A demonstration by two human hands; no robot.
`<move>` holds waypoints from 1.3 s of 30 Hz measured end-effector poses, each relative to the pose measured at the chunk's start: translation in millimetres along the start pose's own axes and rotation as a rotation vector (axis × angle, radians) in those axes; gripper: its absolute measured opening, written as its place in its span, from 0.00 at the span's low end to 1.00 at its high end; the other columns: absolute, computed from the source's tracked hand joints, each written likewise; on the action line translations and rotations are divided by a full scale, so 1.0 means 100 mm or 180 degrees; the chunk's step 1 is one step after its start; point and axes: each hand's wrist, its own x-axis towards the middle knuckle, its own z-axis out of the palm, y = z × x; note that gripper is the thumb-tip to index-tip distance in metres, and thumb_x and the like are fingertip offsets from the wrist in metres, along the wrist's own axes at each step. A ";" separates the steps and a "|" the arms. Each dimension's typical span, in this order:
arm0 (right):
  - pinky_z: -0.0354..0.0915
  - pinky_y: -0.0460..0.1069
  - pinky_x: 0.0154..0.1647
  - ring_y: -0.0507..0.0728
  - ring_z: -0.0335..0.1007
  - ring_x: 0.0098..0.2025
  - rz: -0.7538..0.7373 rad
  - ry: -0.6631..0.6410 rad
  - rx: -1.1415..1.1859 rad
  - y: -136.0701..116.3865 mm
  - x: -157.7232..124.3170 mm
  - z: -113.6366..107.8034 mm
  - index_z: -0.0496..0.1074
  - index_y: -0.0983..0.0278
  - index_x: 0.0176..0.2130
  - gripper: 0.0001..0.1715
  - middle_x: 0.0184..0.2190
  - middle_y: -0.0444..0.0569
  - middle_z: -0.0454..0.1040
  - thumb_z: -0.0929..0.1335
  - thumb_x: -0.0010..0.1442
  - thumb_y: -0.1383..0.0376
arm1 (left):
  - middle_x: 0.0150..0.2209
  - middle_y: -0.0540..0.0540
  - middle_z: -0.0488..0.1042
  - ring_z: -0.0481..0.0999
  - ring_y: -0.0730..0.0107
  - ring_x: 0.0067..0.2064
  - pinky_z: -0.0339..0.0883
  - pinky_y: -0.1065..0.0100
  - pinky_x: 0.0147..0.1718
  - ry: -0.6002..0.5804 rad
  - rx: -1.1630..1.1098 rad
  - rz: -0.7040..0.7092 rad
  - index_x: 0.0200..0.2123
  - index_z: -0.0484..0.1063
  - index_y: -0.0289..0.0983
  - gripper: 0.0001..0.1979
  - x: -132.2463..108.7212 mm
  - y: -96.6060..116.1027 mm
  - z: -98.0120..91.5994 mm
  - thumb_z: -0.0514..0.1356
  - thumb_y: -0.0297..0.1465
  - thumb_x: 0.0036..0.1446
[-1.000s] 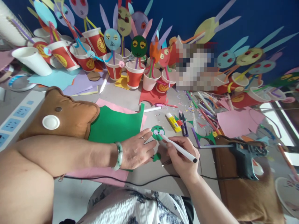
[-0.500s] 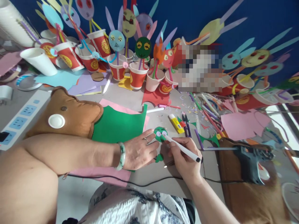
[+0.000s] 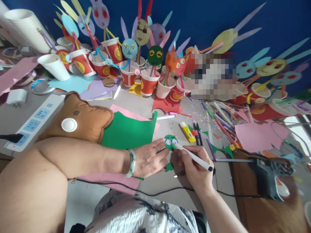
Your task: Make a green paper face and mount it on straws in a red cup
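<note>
My right hand is closed round a white marker pen, its tip on a small round green paper face with white eyes. My left hand, with a ring and a green bracelet, lies on the table and presses the left edge of that green face with its fingertips. A small green paper scrap lies just below, between the two hands. My left forearm rests on a green sheet over pink paper.
A brown bear-shaped cushion and a power strip lie at left. Red and white paper cups with paper rabbit faces crowd the back. A glue stick, small scissors, pens and scraps lie to the right, with a glue gun and its cable.
The view has drifted so everything sits slightly right and lower in frame. Both hands stay on the green face, with the pen tip still on it.
</note>
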 end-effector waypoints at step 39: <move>0.67 0.47 0.23 0.55 0.75 0.23 0.0100 -0.0016 -0.0105 -0.02 -0.01 -0.01 0.73 0.62 0.37 0.09 0.23 0.45 0.78 0.71 0.59 0.59 | 0.44 0.38 0.77 0.75 0.53 0.51 0.52 0.49 0.66 -0.0163 0.0190 0.0134 0.39 0.77 0.33 0.14 0.02 -0.02 -0.10 0.55 0.36 0.66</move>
